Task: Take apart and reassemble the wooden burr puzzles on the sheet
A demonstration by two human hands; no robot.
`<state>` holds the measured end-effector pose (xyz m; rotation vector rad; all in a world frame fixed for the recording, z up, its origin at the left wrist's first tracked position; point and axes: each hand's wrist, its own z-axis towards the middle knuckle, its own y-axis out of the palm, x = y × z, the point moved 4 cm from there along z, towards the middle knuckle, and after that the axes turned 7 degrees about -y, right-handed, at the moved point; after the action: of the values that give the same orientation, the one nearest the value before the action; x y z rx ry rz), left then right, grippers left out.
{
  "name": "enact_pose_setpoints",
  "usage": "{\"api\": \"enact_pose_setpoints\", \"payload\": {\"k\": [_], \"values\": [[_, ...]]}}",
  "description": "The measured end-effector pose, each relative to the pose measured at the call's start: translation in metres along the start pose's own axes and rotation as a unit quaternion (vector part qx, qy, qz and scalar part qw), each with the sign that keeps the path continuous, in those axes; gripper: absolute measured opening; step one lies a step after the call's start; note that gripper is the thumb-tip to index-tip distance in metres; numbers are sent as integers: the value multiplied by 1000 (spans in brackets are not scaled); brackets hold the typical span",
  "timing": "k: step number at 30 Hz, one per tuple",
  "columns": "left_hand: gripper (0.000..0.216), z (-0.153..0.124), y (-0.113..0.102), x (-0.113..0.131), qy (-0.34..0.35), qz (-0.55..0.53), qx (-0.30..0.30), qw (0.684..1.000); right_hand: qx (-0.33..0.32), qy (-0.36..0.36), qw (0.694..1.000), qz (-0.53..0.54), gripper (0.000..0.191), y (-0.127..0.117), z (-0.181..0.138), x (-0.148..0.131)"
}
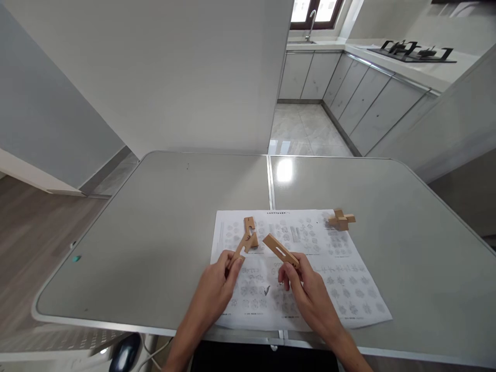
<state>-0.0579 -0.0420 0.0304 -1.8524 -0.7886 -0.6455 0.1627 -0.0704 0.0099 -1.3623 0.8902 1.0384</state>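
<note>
My left hand is closed on the lower end of a notched wooden puzzle piece, which slants up to the right. That piece meets a second upright notched piece; whether they are joined I cannot tell. My right hand pinches a flat wooden stick with a slot, pointed up and left toward the other pieces, a short gap between them. Both hands hover over a printed sheet of diagrams lying on the grey table.
A small assembled wooden cross rests on the sheet's far right corner. The table has a middle seam and a metal rim. A white partition wall stands behind it. Kitchen cabinets and a hob lie at the back right.
</note>
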Motion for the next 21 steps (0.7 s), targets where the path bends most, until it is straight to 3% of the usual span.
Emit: {"api": "enact_pose_setpoints", "payload": {"k": [3,6,11,21], "values": [[44,-18,17,7,2,-145,-91,985,9,-11,1000,2,29,3,-3,-1],[46,-29,30,11,-9,-210,-134,968,1,-22,1000,6,28,6,-6,-3],[49,-30,34,15,-16,-230,-145,962,-11,-42,999,-5,28,9,-11,-5],[53,-26,38,8,-40,-251,-139,957,-30,-85,988,-125,28,6,-15,1]]}}
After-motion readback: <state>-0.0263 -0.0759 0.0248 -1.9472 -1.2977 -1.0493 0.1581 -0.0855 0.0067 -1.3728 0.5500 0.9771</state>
